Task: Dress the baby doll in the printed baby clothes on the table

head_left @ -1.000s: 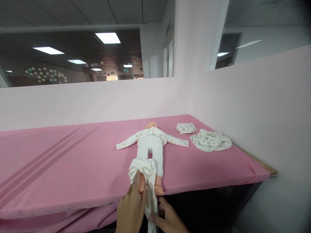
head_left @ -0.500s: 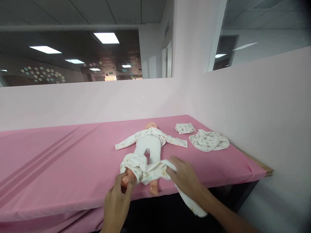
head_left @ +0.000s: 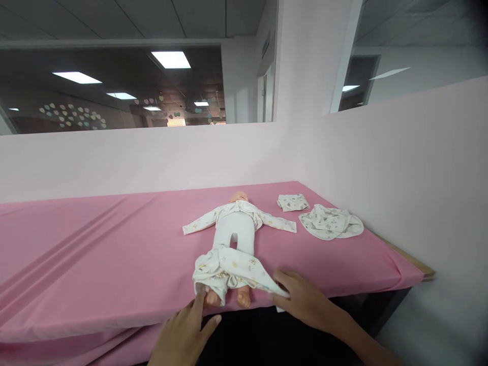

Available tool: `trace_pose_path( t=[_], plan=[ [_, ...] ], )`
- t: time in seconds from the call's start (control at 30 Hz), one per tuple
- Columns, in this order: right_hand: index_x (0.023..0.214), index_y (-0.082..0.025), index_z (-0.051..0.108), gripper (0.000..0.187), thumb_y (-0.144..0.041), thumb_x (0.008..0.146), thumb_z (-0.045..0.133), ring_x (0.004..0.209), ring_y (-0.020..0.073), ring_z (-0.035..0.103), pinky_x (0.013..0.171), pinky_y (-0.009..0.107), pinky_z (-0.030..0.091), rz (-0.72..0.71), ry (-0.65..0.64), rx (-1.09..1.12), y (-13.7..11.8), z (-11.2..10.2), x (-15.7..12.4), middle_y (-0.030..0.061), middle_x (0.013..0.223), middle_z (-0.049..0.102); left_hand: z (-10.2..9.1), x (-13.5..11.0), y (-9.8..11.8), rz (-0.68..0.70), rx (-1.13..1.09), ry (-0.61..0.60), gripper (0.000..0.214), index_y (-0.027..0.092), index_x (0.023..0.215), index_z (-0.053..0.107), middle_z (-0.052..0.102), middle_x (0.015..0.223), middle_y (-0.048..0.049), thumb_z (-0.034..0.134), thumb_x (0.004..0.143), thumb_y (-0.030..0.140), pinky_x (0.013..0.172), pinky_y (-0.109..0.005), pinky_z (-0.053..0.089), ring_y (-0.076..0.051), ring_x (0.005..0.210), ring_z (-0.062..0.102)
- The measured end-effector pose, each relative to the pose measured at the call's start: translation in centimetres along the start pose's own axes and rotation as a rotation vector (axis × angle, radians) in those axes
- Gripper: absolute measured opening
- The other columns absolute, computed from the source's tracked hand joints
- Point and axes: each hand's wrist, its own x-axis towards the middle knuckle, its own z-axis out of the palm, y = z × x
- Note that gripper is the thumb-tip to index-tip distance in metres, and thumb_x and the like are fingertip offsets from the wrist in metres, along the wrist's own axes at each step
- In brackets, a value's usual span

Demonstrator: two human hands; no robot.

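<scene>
A baby doll (head_left: 233, 231) lies on its back on the pink-covered table, feet towards me. It wears a white patterned top with both sleeves spread out, and its body and legs are white. Patterned baby pants (head_left: 229, 264) lie bunched across the lower legs, one pant leg round the foot on my left. My left hand (head_left: 186, 325) is at that foot, its index finger touching the cuff and its thumb apart. On the other side, my right hand (head_left: 305, 300) pinches the end of the loose pant leg, pulled out to the right past the doll's bare other foot.
A folded patterned cloth (head_left: 293, 202) and a loosely heaped patterned garment (head_left: 331, 222) lie at the right rear of the table. The pink sheet (head_left: 95, 264) hangs over the front edge. Walls with windows stand behind and to the right.
My left hand has let go of the doll's foot and drawn back a little, fingers now spread. My right hand has moved down and right, stretching the loose pant leg flatter.
</scene>
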Motion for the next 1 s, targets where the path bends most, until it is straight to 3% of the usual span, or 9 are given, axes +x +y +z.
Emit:
trace_pose_path(
  t=[0.1, 0.2, 0.27, 0.37, 0.47, 0.6, 0.7, 0.9, 1.0],
  plan=[
    [0.071, -0.022, 0.048, 0.026, -0.041, 0.083, 0.06, 0.089, 0.0186, 0.051, 0.078, 0.031, 0.039, -0.107, -0.129, 0.131, 0.4, -0.5, -0.5, -0.0007, 0.09, 0.058, -2.7, 0.3, 1.7, 0.159, 0.246, 0.003, 0.028, 0.024, 0.101, 0.066, 0.068, 0.103, -0.0115, 0.043, 0.086, 0.03, 0.073, -0.034, 0.04, -0.029, 0.089, 0.062],
    [0.073, -0.022, 0.051, 0.022, -0.039, 0.086, 0.056, 0.096, 0.0195, 0.052, 0.086, 0.033, 0.039, -0.087, -0.078, 0.179, 1.0, -0.2, -0.6, 0.0003, 0.094, 0.059, -5.5, 3.0, 5.2, 0.353, 0.302, 0.046, 0.033, 0.027, 0.11, 0.063, 0.063, 0.114, -0.0096, 0.04, 0.087, 0.028, 0.078, -0.034, 0.04, -0.03, 0.104, 0.056],
    [0.083, -0.022, 0.055, 0.013, -0.035, 0.083, 0.059, 0.099, 0.0211, 0.051, 0.087, 0.035, 0.039, -0.056, -0.024, 0.15, 1.5, 0.5, -0.4, 0.0015, 0.099, 0.059, -6.4, 6.0, 7.6, 0.397, 0.235, 0.029, 0.031, 0.022, 0.106, 0.061, 0.064, 0.107, -0.0093, 0.037, 0.09, 0.032, 0.085, -0.035, 0.039, -0.026, 0.1, 0.056],
    [0.091, -0.022, 0.057, 0.01, -0.023, 0.081, 0.055, 0.097, 0.0226, 0.052, 0.087, 0.037, 0.039, -0.075, 0.038, 0.033, 2.6, 1.3, -0.1, 0.0032, 0.095, 0.061, -5.9, 10.6, 9.8, 0.453, 0.291, -0.285, 0.025, 0.02, 0.089, 0.062, 0.065, 0.089, -0.0068, 0.051, 0.081, 0.041, 0.08, -0.035, 0.042, -0.025, 0.082, 0.059],
    [0.083, -0.021, 0.057, 0.016, -0.016, 0.084, 0.041, 0.083, 0.0204, 0.054, 0.077, 0.035, 0.041, -0.083, 0.073, 0.009, 4.0, 1.1, 0.2, 0.0025, 0.08, 0.06, -4.4, 13.3, 10.4, 0.446, 0.41, -0.363, 0.028, 0.018, 0.077, 0.063, 0.066, 0.099, -0.0113, 0.062, 0.071, 0.045, 0.091, -0.045, 0.039, -0.03, 0.094, 0.058],
    [0.08, -0.022, 0.055, 0.016, -0.022, 0.087, 0.041, 0.069, 0.0176, 0.051, 0.065, 0.031, 0.04, 0.008, 0.131, 0.136, 5.2, -0.5, 0.3, -0.0007, 0.071, 0.055, -3.4, 13.9, 10.0, 0.46, 0.48, -0.408, 0.036, 0.016, 0.068, 0.064, 0.064, 0.11, -0.0166, 0.057, 0.074, 0.051, 0.098, -0.054, 0.031, -0.035, 0.106, 0.055],
    [0.079, -0.022, 0.054, 0.015, -0.028, 0.088, 0.043, 0.071, 0.0169, 0.051, 0.064, 0.029, 0.04, 0.025, 0.135, 0.186, 4.8, -0.7, -0.1, -0.0007, 0.075, 0.056, -3.5, 13.4, 9.9, 0.453, 0.463, -0.433, 0.041, 0.016, 0.075, 0.068, 0.064, 0.113, -0.019, 0.053, 0.076, 0.054, 0.1, -0.054, 0.03, -0.037, 0.111, 0.054],
    [0.078, -0.021, 0.055, 0.015, -0.03, 0.088, 0.048, 0.079, 0.0174, 0.054, 0.072, 0.03, 0.043, -0.057, 0.112, 0.206, 2.4, 1.2, -0.3, 0.0012, 0.082, 0.058, -3.6, 13.1, 10.1, 0.375, 0.521, -0.438, 0.043, 0.015, 0.082, 0.07, 0.07, 0.085, -0.0162, 0.048, 0.08, 0.053, 0.1, -0.056, 0.027, -0.035, 0.098, 0.062],
    [0.078, -0.021, 0.054, 0.015, -0.03, 0.088, 0.048, 0.08, 0.0173, 0.055, 0.074, 0.03, 0.043, -0.068, 0.096, 0.228, 1.9, 1.5, 0.1, 0.0013, 0.083, 0.059, -4.1, 13.1, 9.9, 0.394, 0.442, -0.454, 0.038, 0.015, 0.074, 0.066, 0.068, 0.077, -0.0123, 0.051, 0.078, 0.05, 0.089, -0.05, 0.038, -0.031, 0.084, 0.063]
  ],
)
